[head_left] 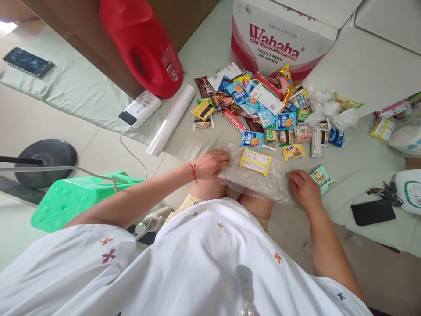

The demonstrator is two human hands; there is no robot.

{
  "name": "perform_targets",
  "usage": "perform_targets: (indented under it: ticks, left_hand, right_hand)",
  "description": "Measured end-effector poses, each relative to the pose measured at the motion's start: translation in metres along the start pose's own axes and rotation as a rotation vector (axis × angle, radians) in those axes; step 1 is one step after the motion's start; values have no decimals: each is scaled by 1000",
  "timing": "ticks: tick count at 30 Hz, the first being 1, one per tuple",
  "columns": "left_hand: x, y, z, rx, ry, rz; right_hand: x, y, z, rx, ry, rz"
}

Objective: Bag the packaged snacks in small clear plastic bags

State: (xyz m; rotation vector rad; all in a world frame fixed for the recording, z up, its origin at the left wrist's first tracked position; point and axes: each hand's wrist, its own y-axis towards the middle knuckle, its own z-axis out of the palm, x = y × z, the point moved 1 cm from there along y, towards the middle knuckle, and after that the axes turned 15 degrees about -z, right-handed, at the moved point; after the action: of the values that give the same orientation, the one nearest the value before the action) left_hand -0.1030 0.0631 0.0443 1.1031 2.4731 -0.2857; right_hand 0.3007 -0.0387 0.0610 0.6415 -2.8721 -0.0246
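A crinkled sheet of clear plastic film (263, 186) is spread at the table's front edge, above my lap. On it rests a small yellow-and-white snack packet (255, 161), its printed side up. My left hand (214, 163) has its fingers closed on the film's left edge. At the opposite edge, my right hand (305, 188) pinches the film with curled fingers. Just beyond the right hand lies a mint-green packet (322, 179). A yellow cookie packet (294, 152) sits behind the film, in front of a large heap of wrapped snacks (250, 98).
A roll of clear film (171, 120), a white power bank (140, 109) and a red jug (144, 48) stand or lie left of the heap. Behind is a Wahaha carton (279, 41). At right are a black phone-like slab (373, 212) and keys (384, 193). Below left is a green stool (79, 199).
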Motion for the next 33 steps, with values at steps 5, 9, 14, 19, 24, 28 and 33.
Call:
perform_targets:
  ticks: [5, 9, 14, 19, 24, 28, 33]
  left_hand:
    - [-1, 5, 10, -128, -28, -75]
    - [-11, 21, 17, -138, 76, -166]
    - [-15, 31, 25, -112, 187, -208]
    - [-13, 29, 27, -119, 201, -198]
    - [-15, 29, 26, -110, 198, -204]
    - [-14, 29, 29, -134, 235, -209]
    - [-13, 29, 31, -137, 220, -210]
  right_hand:
    - [-3, -22, 6, -178, 205, 283]
    - [15, -2, 17, -72, 253, 357]
    - [20, 28, 22, -101, 264, 439]
    - [-16, 31, 12, -336, 439, 573]
    - [-42, 22, -1, -407, 416, 656]
    - [-25, 25, 1, -86, 595, 435]
    - [-6, 48, 15, -96, 545, 427]
